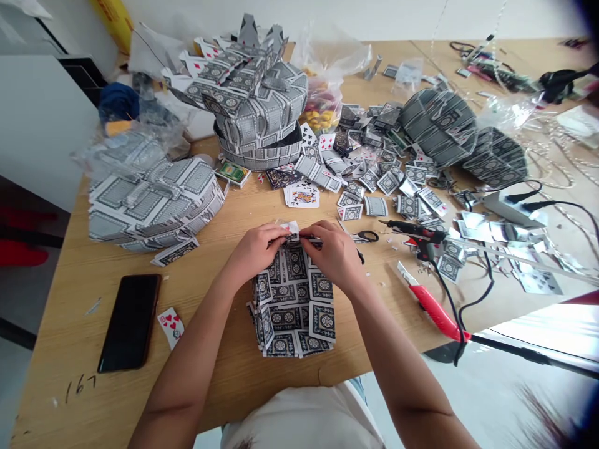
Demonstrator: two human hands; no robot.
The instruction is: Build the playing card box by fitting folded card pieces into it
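A box-like piece built of black-and-white patterned playing cards [285, 316] lies on the wooden table in front of me. At its far edge, a small folded white card piece [291, 231] sits between my two hands. My left hand [257, 249] pinches it from the left, fingers closed together. From the right, my right hand [333, 249] pinches its other side, thumb and fingers pressed together. The fingertips partly hide the piece. Scissors [365, 237] lie just beyond my right hand, partly covered by it.
A black phone [130, 323] and a ten of hearts [171, 327] lie left. Right are a glue gun [416, 234], its cable and a red cutter [437, 312]. Large card structures [156, 199] stand at the back, with scattered folded cards [374, 181] and a bag [322, 93].
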